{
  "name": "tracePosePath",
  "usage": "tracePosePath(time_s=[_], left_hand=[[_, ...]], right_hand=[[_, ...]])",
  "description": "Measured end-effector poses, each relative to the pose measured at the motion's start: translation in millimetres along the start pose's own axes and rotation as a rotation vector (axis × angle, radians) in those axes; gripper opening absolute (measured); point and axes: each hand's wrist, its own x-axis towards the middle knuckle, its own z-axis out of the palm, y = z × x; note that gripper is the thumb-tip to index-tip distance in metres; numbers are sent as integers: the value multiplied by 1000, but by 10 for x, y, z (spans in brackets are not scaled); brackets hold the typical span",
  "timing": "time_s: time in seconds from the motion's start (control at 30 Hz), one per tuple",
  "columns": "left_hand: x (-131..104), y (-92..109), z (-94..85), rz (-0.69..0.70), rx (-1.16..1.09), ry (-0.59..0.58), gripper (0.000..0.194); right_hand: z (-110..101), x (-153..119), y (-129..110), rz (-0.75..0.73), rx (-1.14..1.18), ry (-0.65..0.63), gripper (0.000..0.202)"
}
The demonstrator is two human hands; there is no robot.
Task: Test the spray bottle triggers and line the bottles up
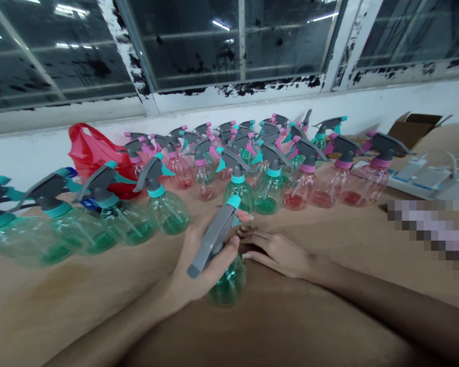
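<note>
Before us lies a wide brown table [348,234], and across its far part stands a crowd of spray bottles [268,199], some green with turquoise fittings, others pink with pink ones. A crumpled red plastic bag [95,160] sits among them on the left, against the white wall [26,158].

On the near side of that crowd, at about the middle of our view, is the bottle in hand [228,286]. We have the left hand [208,260] wrapped firmly around its upper part, the thumb lying along the side of the head. Our right hand [279,252] is loose, its fingers stretched toward the bottle and slightly bent, with nothing in its grasp that we can see; whether its fingertips touch the bottle we cannot tell.

The bottle's body is round-bellied, see-through and green, with paler streaks of light running down it. We cannot tell whether its base rests on the tabletop or is held just above. The spray head [214,238] is a long, smooth, matte grey piece, slanting across our view with its blunt rear end toward us and to the left. At its far end sits a small, squarish turquoise nozzle [234,202], bright against the grey. Just below the nozzle shows a sliver of turquoise trigger [236,220], mostly hidden.
</note>
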Motion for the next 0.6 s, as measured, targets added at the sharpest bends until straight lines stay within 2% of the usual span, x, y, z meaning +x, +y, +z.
tracePosePath(time_s=[0.6], left_hand=[[11,8,-7,-16,44,-6,33]], right_hand=[[-1,3,-2,12,-4,-7,40]])
